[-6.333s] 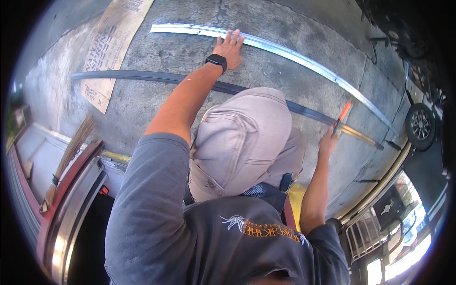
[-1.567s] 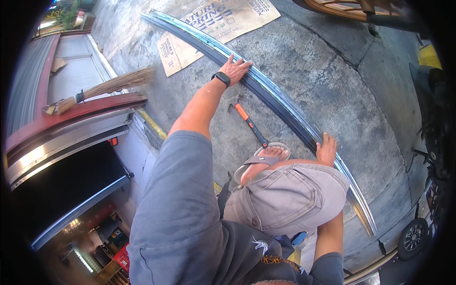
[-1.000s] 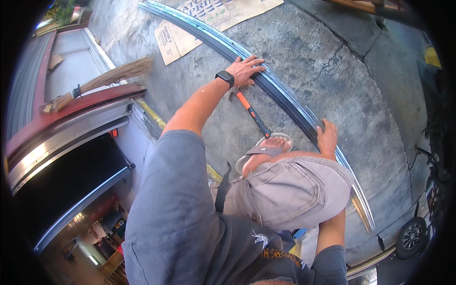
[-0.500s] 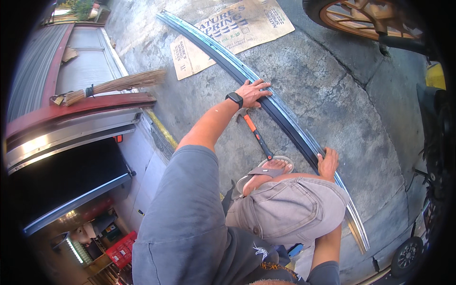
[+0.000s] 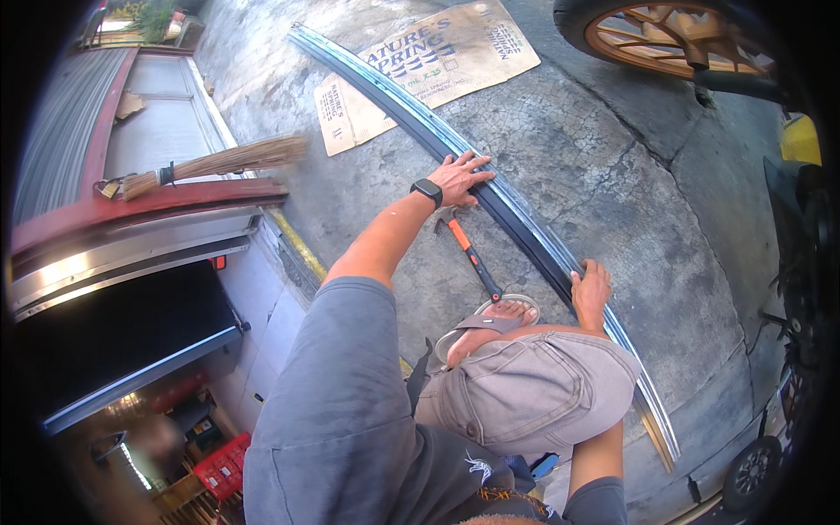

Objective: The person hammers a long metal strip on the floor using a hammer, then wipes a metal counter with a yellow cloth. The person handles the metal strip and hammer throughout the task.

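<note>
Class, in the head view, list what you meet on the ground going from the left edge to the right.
Broom → flattened cardboard → hammer → right hand on the long metal strip → wooden wheel.

Sunlit cracked concrete floor point(image 5: 612, 184) with flattened cardboard point(image 5: 429, 70), a broom point(image 5: 219, 162) and a spoked wheel point(image 5: 665, 35)

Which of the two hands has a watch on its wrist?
The left hand, farther up the long metal strip, has the black watch. The right hand has none.

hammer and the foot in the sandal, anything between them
Nothing: in the head view the hammer lies with its dark handle end right at the sandalled foot, on bare concrete.
</note>
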The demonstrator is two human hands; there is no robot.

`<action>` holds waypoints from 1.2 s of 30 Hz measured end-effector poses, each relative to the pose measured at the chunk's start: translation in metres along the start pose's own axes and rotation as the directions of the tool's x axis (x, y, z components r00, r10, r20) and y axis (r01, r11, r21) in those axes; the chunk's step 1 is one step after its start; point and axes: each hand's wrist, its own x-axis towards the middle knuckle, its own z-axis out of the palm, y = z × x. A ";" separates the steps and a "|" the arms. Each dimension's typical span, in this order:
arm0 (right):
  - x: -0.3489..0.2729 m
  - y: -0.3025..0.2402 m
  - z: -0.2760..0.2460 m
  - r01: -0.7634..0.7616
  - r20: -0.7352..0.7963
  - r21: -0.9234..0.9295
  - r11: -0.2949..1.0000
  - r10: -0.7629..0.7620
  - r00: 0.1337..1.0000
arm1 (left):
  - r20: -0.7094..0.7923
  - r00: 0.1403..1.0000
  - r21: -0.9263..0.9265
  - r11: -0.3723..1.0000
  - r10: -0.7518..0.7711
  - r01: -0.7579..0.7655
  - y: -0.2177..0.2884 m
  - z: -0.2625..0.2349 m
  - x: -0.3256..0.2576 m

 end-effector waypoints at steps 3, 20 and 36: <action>0.003 0.005 0.000 -0.013 -0.023 0.050 0.999 0.014 1.000 | 0.016 0.999 0.021 0.998 0.051 -0.051 0.003 -0.014 0.017; -0.090 0.096 -0.014 -0.164 -0.018 -0.003 0.986 0.164 0.986 | -0.101 0.981 0.216 0.966 0.163 -0.138 -0.006 0.015 0.011; -0.037 0.038 0.018 -0.101 -0.189 -0.060 0.993 0.088 0.978 | -0.039 0.994 0.321 0.941 -0.103 0.110 -0.061 0.022 0.002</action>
